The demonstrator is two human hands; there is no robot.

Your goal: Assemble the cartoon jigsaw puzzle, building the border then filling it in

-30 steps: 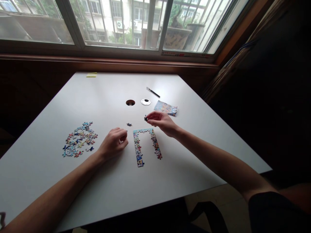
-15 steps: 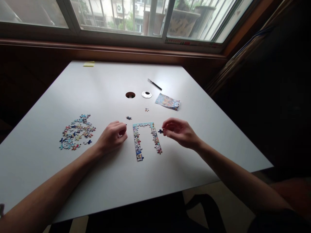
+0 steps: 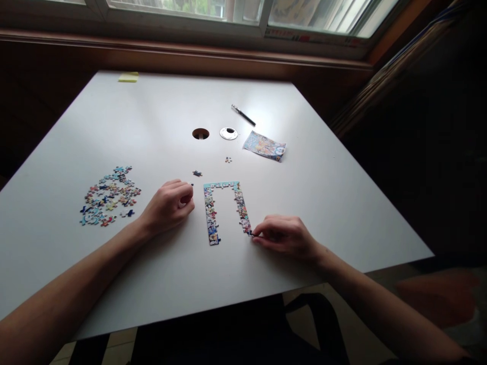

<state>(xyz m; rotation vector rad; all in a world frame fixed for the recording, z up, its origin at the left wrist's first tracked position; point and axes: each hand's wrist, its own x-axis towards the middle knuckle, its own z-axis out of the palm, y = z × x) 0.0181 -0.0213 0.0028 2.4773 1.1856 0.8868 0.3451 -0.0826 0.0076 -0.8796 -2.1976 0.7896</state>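
My right hand (image 3: 286, 237) pinches a small dark puzzle piece (image 3: 253, 234) at the lower end of the right strip of a partly joined jigsaw border (image 3: 209, 209). The border has a top row and two side strips, open toward me. Whether the pinched piece touches the strip or is locked into it, I cannot tell. Left of the border, my left hand (image 3: 169, 205) rests on the table with its fingers curled closed; what they hold, if anything, is hidden. A tiny dark bit (image 3: 192, 184) shows just past its knuckles. Loose puzzle pieces (image 3: 110, 197) lie spread farther left.
Beyond the border lie a dark loose piece (image 3: 197, 173) and a lighter one (image 3: 228, 159). A picture sheet (image 3: 265, 146), a pen (image 3: 243, 115), a round metal cover (image 3: 229, 133) and a table hole (image 3: 200, 134) are farther back. A yellow note (image 3: 128, 77) lies at the far edge.
My right hand has moved down along the right strip, bringing its puzzle piece to the strip's lower end. My left hand stays closed in much the same place. The view has tilted down.
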